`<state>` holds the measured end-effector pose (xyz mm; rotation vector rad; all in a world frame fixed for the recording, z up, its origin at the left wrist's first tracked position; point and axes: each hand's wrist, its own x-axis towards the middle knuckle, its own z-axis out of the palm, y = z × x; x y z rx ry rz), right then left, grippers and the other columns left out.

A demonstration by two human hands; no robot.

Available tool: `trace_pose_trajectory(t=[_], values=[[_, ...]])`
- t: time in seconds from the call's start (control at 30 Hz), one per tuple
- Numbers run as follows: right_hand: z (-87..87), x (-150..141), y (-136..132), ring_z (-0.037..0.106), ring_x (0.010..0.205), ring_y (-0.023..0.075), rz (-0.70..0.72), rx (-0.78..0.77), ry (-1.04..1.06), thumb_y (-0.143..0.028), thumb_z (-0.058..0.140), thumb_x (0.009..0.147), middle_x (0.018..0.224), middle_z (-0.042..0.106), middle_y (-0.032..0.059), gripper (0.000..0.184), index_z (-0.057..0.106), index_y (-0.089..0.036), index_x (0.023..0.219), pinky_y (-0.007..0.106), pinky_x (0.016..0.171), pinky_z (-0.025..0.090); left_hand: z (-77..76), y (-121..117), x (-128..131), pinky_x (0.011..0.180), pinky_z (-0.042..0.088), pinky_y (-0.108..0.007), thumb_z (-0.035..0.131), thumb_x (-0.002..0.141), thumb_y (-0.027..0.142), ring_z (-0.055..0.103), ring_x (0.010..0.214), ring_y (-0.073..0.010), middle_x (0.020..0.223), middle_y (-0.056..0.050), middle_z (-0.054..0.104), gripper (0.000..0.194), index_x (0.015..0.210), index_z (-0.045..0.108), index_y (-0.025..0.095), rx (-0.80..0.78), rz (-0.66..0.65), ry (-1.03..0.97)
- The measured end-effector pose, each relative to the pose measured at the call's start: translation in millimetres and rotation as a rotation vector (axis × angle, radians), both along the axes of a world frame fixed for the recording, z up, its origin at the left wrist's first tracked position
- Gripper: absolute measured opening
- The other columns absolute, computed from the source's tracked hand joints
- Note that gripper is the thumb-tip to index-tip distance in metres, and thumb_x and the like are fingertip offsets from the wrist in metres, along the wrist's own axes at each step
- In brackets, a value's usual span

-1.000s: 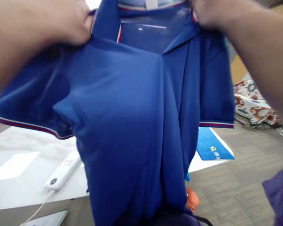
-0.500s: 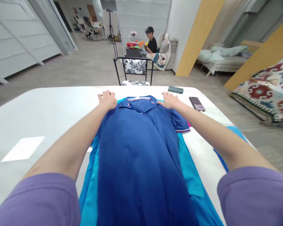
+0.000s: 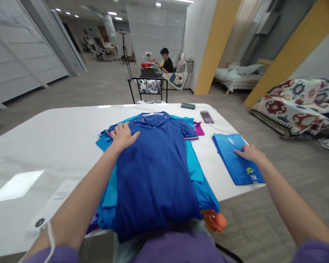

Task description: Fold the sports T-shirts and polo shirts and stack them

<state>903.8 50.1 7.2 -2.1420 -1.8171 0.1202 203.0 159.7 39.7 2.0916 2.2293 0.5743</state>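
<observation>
A dark blue polo shirt (image 3: 157, 164) lies face up on the table, collar at the far end and lower hem hanging over the near edge. Bright blue garments (image 3: 194, 164) stick out from under it on both sides. My left hand (image 3: 123, 137) rests on the shirt near its left shoulder, fingers spread and holding nothing. Off to the right, my right hand (image 3: 250, 153) touches a flat, folded blue cloth item (image 3: 230, 160) with white and yellow print. Its thumb is stretched out over the item, and I see no firm grip.
On the white table (image 3: 65, 142) are a phone (image 3: 207, 117) with a cable, a dark slim box (image 3: 188, 106) and a white power strip (image 3: 53, 201). An orange object (image 3: 215, 221) sits below the near edge. Beyond stand a chair (image 3: 149, 87) and a seated person (image 3: 166, 62).
Both hands have left the shirt's shoulders. The left has drawn back slightly onto the shirt; the right has moved to the folded blue item. The shirt's hem now shows over the near edge.
</observation>
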Motion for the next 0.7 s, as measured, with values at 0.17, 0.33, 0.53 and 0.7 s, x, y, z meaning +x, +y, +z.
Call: trace_pose_trajectory(t=[0.17, 0.33, 0.53, 0.7], values=[[-4.6, -0.5, -75.2, 0.071, 0.099, 0.0375, 0.014, -0.078, 0.042, -0.065, 0.058, 0.098, 0.094, 0.071, 0.0172, 0.041, 0.056, -0.029, 0.08, 0.055, 0.092, 0.057, 25.2, -61.1, 66.4, 0.122, 0.051, -0.062, 0.064, 0.1, 0.067, 0.066, 0.139, -0.0444, 0.148, -0.023, 0.072, 0.083, 0.165, 0.053, 0.017, -0.006, -0.319, -0.234], [35.7, -55.5, -152.0, 0.063, 0.096, 0.0251, 0.22, 0.112, 0.422, -0.069, 0.054, 0.11, 0.102, 0.068, 0.0068, 0.045, 0.063, -0.025, 0.105, 0.041, 0.094, 0.057, 20.7, -139.3, 156.9, 0.113, 0.061, -0.051, 0.059, 0.097, 0.09, 0.077, 0.124, -0.0366, 0.143, -0.019, 0.077, 0.085, 0.147, 0.065, 0.022, -0.46, -0.644, -0.694], [84.8, -158.8, -261.8, 0.066, 0.135, 0.0267, 0.695, 0.027, 0.669, -0.05, 0.064, 0.116, 0.137, 0.072, 0.0075, 0.024, 0.07, -0.027, 0.111, 0.045, 0.126, 0.05, -25.4, -235.4, 279.9, 0.1, 0.07, -0.054, 0.048, 0.087, 0.106, 0.082, 0.123, -0.0422, 0.134, -0.02, 0.084, 0.095, 0.128, 0.078, 0.025, -1.354, -0.565, -1.319], [84.3, -179.4, -308.2, 0.071, 0.129, 0.0248, 0.963, -0.213, 0.73, -0.043, 0.074, 0.111, 0.135, 0.077, 0.0082, 0.016, 0.075, -0.028, 0.113, 0.043, 0.116, 0.057, -33.7, -243.7, 327.5, 0.098, 0.071, -0.053, 0.063, 0.087, 0.095, 0.084, 0.108, -0.0394, 0.106, -0.018, 0.085, 0.08, 0.114, 0.08, 0.021, -1.217, -0.544, -1.485]])
